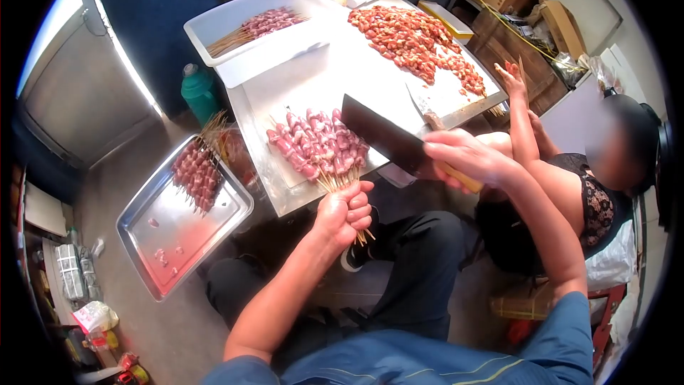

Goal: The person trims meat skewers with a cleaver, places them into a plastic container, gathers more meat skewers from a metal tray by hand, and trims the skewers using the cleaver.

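My left hand (pixel 345 214) is closed around the sticks of a bunch of meat skewers (pixel 318 144), whose meat ends fan out over the near corner of the table. In my right hand (pixel 467 157) is a cleaver (pixel 388 137), gripped by its yellowish handle. Its broad dark blade hangs just right of the skewered meat; whether it touches cannot be made out. A smaller knife (pixel 425 108) lies on the table beyond the cleaver. At the back right spreads a large pile of cut reddish meat (pixel 410 37).
A white tub (pixel 235 68) holding more skewers stands on the table's (pixel 299 85) far left. Lower left, a metal tray (pixel 135 224) carries skewers and meat scraps. A green thermos (pixel 197 91) stands behind it. Another person (pixel 563 192) sits at right, one hand raised near the meat pile.
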Action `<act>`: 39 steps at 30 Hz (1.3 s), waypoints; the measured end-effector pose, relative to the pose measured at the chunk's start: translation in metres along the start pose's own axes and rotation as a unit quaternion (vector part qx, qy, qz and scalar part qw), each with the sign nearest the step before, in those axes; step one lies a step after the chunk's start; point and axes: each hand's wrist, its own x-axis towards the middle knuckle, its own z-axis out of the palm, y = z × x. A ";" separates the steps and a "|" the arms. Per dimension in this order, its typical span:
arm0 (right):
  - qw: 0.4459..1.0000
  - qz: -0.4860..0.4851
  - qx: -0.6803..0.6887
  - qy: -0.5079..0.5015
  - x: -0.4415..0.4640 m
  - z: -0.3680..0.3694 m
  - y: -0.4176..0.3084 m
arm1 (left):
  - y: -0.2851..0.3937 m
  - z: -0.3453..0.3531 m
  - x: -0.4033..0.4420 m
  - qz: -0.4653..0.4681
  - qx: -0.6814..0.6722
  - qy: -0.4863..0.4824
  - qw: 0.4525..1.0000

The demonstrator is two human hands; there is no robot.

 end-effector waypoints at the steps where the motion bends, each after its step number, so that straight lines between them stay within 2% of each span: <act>1: 1.000 0.001 0.000 0.002 -0.013 -0.002 0.006 | 0.000 0.000 0.000 -0.001 -0.002 -0.001 1.000; 4: 0.998 0.016 0.041 0.045 -0.027 -0.001 0.011 | 0.003 -0.003 0.001 -0.008 -0.019 -0.010 1.000; 6: 0.995 -0.047 0.059 0.062 -0.020 0.004 0.005 | 0.004 -0.003 0.001 -0.016 -0.033 -0.016 0.999; 11: 0.987 -0.106 0.098 0.073 0.036 0.023 -0.022 | 0.005 -0.001 0.002 -0.025 -0.033 -0.009 0.999; 13: 0.998 -0.050 0.013 0.029 0.047 0.024 -0.023 | 0.006 0.001 0.000 -0.029 -0.034 0.000 0.999; 16: 0.999 -0.020 -0.025 0.004 0.015 0.009 -0.009 | 0.007 0.004 -0.003 -0.036 -0.038 0.014 0.999; 20: 1.000 0.013 0.008 0.016 -0.032 0.007 0.003 | 0.005 0.006 -0.003 -0.031 -0.047 0.025 0.998; 23: 0.997 -0.044 0.033 0.046 -0.033 0.012 -0.003 | 0.003 0.004 0.000 -0.024 -0.036 0.022 0.999; 28: 0.985 -0.144 0.083 0.053 0.030 0.030 -0.039 | 0.005 0.001 0.001 -0.018 -0.008 0.013 1.000; 29: 0.981 -0.172 0.060 0.059 0.045 0.033 -0.040 | 0.005 0.000 0.002 -0.018 -0.007 0.012 1.000; 32: 0.992 -0.123 -0.030 0.001 0.059 0.028 -0.025 | 0.005 -0.003 0.002 -0.024 -0.023 0.008 0.999; 33: 0.997 -0.078 0.005 0.015 0.042 0.029 -0.022 | 0.005 -0.003 0.002 -0.023 -0.024 0.008 0.999; 35: 0.998 -0.044 -0.037 -0.014 0.017 0.009 -0.009 | 0.006 -0.002 0.002 -0.032 -0.028 0.015 0.999; 37: 1.000 0.006 -0.020 -0.009 -0.015 0.000 0.005 | 0.006 0.001 0.001 -0.033 -0.029 0.022 0.999; 39: 1.000 0.010 -0.005 0.010 -0.035 0.001 0.011 | 0.006 0.002 0.001 -0.034 -0.031 0.033 0.998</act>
